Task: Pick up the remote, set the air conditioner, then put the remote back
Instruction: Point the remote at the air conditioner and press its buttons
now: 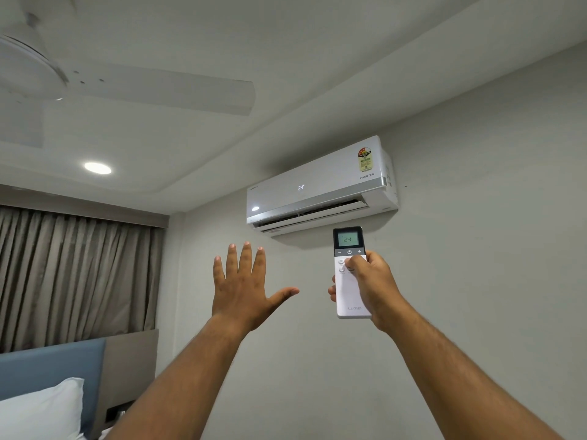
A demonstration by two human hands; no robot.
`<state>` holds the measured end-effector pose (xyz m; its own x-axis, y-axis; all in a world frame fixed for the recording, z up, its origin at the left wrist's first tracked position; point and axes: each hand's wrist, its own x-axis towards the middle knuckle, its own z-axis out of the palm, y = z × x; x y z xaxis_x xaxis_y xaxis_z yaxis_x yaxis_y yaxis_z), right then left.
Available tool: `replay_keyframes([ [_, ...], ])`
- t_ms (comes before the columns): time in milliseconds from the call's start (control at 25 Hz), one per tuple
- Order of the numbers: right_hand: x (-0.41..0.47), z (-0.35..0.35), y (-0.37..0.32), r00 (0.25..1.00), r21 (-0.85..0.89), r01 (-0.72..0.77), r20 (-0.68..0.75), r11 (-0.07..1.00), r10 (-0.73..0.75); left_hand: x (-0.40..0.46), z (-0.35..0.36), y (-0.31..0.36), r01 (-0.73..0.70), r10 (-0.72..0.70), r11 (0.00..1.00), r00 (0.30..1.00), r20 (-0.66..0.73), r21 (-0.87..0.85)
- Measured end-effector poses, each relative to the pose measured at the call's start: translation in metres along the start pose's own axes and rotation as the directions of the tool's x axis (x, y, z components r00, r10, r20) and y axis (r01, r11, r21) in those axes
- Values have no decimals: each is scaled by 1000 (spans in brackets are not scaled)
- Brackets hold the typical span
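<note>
A white air conditioner [320, 185] hangs high on the wall, its flap open and its front showing 24. Just below it my right hand [371, 287] holds a white remote [349, 287] upright, pointed at the unit. The remote's dark top has a small screen reading 24, and my thumb rests on the buttons under it. My left hand [244, 287] is raised to the left of the remote, palm toward the wall, fingers spread, holding nothing.
A white ceiling fan [127, 87] spreads across the upper left, with a round ceiling light [97, 168] below it. Brown curtains [73, 274] cover the left wall. A blue headboard [57, 366] and a white pillow [41, 411] sit at the bottom left.
</note>
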<state>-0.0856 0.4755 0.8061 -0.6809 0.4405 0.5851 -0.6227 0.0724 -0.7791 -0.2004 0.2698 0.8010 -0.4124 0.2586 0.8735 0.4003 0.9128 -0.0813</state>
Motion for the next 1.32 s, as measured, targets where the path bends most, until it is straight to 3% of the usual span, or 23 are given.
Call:
replay_keyframes([
  [1320,-3,3,-5,1000,-24,15,9,1000,-15,0,-5,-11,-14,16,999,998,-62,37],
])
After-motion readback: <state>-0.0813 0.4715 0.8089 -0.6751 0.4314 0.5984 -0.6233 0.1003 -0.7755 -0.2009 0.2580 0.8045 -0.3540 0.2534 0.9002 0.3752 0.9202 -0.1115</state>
